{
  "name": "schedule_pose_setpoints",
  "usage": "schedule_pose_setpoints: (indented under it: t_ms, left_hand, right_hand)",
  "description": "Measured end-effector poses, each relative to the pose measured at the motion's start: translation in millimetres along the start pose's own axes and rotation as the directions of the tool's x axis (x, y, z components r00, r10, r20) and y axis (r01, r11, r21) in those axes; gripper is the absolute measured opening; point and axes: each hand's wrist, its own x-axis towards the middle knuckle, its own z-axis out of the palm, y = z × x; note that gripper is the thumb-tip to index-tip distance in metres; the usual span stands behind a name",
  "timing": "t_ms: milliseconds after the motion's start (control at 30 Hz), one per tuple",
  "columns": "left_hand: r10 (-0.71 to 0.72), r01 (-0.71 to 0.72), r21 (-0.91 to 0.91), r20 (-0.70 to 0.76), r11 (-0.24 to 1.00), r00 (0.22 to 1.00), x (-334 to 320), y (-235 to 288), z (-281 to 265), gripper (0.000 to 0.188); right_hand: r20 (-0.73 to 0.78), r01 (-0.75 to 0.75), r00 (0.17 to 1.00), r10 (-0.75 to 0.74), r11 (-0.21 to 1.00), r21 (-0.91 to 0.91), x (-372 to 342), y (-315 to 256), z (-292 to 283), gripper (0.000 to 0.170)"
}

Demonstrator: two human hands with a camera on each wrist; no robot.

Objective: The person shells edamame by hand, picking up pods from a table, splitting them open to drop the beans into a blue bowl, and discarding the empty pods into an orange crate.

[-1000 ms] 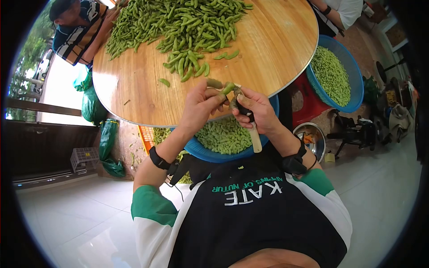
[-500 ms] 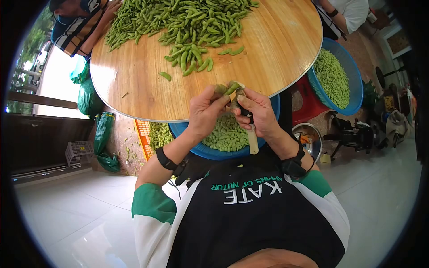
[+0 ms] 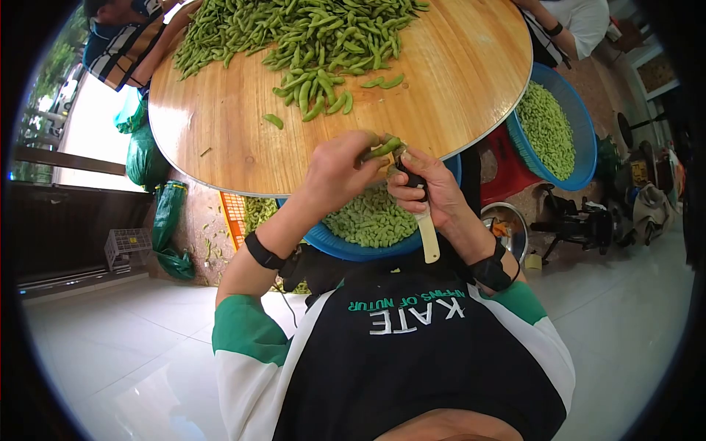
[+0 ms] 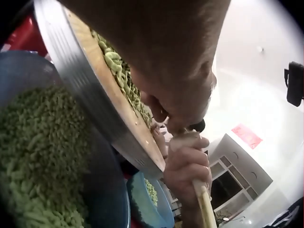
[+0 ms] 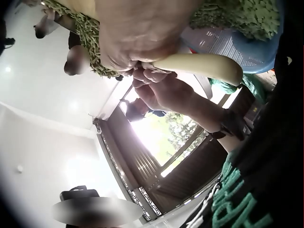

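Near the table's front edge, my left hand [image 3: 334,173] pinches a green edamame pod [image 3: 384,148], its back turned up toward the head camera. My right hand [image 3: 437,189] is close beside it, fingers curled round a tool with a long cream handle [image 3: 428,241]. That handle [image 5: 204,66] sticks out below the palm; the tool's working end is hidden between the hands, so I cannot tell its kind. A black piece [image 3: 413,178] shows among the right fingers. Under both hands sits a blue basin [image 3: 334,251] of shelled green beans [image 3: 375,220].
A heap of edamame pods [image 3: 316,37] covers the far part of the round wooden table [image 3: 243,158], with several loose pods nearer. At right, another blue basin [image 3: 585,140] of beans stands by a red stool [image 3: 507,169] and a metal bowl [image 3: 521,228]. An orange crate [image 3: 234,213] is at left.
My left hand has rolled over, so its back faces up, and the pod has shifted slightly right. The cream handle's lower end has swung a little to the right.
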Motion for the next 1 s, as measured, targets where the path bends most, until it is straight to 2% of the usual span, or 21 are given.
schedule_pose_setpoints:
  t_ms: [33, 167, 233, 267, 300, 333, 367, 433, 467, 500, 533, 567, 633, 667, 733, 767, 833, 867, 933, 967, 1000]
  left_hand:
    - [0.197, -0.189, 0.323, 0.011, 0.927, 0.980, -1, 5, -1, 0.014]
    - [0.301, -0.257, 0.467, -0.019, 0.846, 0.954, -3, 11, 3, 0.014]
    - [0.106, -0.098, 0.115, -0.066, 0.989, 0.992, -6, 8, 4, 0.011]
    - [0.106, -0.098, 0.115, -0.066, 0.988, 0.992, -7, 9, 5, 0.011]
    - [-0.203, 0.190, -0.211, -0.044, 0.959, 0.978, -7, 12, 6, 0.012]
    - [-0.471, 0.442, -0.495, 0.074, 0.748, 0.879, -7, 14, 7, 0.015]
    - [-0.471, 0.441, -0.495, 0.072, 0.748, 0.879, -7, 14, 7, 0.015]
    - [-0.577, 0.598, -0.692, 0.313, 0.406, 0.754, -7, 13, 8, 0.021]
    - [-0.578, 0.600, -0.691, 0.316, 0.403, 0.753, -8, 15, 10, 0.021]
    - [-0.569, 0.584, -0.584, 0.237, 0.564, 0.787, -10, 18, 14, 0.020]
    - [-0.544, 0.552, -0.451, 0.162, 0.701, 0.824, -12, 21, 16, 0.019]
    - [-0.544, 0.552, -0.452, 0.162, 0.701, 0.823, -14, 20, 18, 0.019]
    - [-0.489, 0.495, -0.310, 0.101, 0.812, 0.866, -20, 16, 24, 0.018]
    - [-0.490, 0.496, -0.310, 0.103, 0.811, 0.866, -22, 16, 27, 0.018]
    - [-0.430, 0.430, -0.228, 0.054, 0.873, 0.901, -25, 17, 32, 0.016]
    - [-0.431, 0.431, -0.228, 0.052, 0.873, 0.901, -27, 16, 33, 0.016]
    - [-0.339, 0.340, -0.101, 0.026, 0.935, 0.940, -31, 16, 37, 0.014]
    - [-0.340, 0.341, -0.102, 0.025, 0.934, 0.940, -33, 17, 38, 0.014]
    - [-0.233, 0.233, -0.050, 0.005, 0.971, 0.972, -37, 19, 39, 0.012]
    - [-0.236, 0.236, -0.051, 0.005, 0.970, 0.972, -38, 19, 40, 0.012]
    - [-0.273, 0.274, -0.075, 0.018, 0.959, 0.962, -39, 19, 40, 0.011]
  right_hand:
    - [0.003, -0.016, 1.000, 0.016, 1.000, 0.014, -1, 2, 0, 0.034]
    - [0.044, -0.029, 0.999, 0.026, 0.996, 0.081, -2, 3, -2, 0.034]
    - [0.032, -0.033, 0.999, 0.031, 0.997, 0.071, -4, 5, 0, 0.034]
    - [0.032, -0.034, 0.999, 0.031, 0.997, 0.071, -5, 5, 1, 0.034]
    - [0.022, -0.005, 1.000, 0.005, 1.000, 0.024, -7, 5, 2, 0.033]
    - [0.014, 0.023, 1.000, -0.022, 0.999, -0.024, -8, 5, 3, 0.033]
    - [0.015, 0.022, 1.000, -0.022, 0.999, -0.026, -10, 4, 1, 0.033]
    - [-0.044, 0.100, 0.992, -0.114, 0.965, -0.243, -14, 4, -4, 0.031]
    - [-0.047, 0.100, 0.992, -0.114, 0.965, -0.242, -15, 4, -4, 0.031]
    - [-0.082, 0.149, 0.972, -0.220, 0.849, -0.507, -16, 5, -3, 0.030]
    - [-0.084, 0.165, 0.941, -0.328, 0.660, -0.733, -17, 6, -3, 0.030]
    - [-0.085, 0.164, 0.941, -0.328, 0.660, -0.733, -15, 7, -4, 0.030]
    - [0.188, 0.302, 0.758, -0.624, 0.081, -0.950, -10, 12, -5, 0.037]
    - [0.186, 0.301, 0.758, -0.625, 0.082, -0.950, -11, 11, -5, 0.037]
    - [0.251, 0.211, 0.740, -0.624, -0.139, -0.968, -10, 8, -6, 0.044]
    - [0.251, 0.212, 0.741, -0.623, -0.138, -0.967, -10, 9, -6, 0.044]
    - [0.381, 0.204, 0.727, -0.571, -0.351, -0.914, -11, 10, -7, 0.045]
    - [0.381, 0.203, 0.728, -0.570, -0.351, -0.914, -11, 10, -6, 0.045]
    - [0.441, 0.226, 0.705, -0.555, -0.413, -0.882, -12, 11, -3, 0.044]
    - [0.439, 0.225, 0.707, -0.554, -0.411, -0.883, -12, 12, -3, 0.044]
    - [0.484, 0.226, 0.687, -0.542, -0.474, -0.851, -13, 12, -4, 0.043]
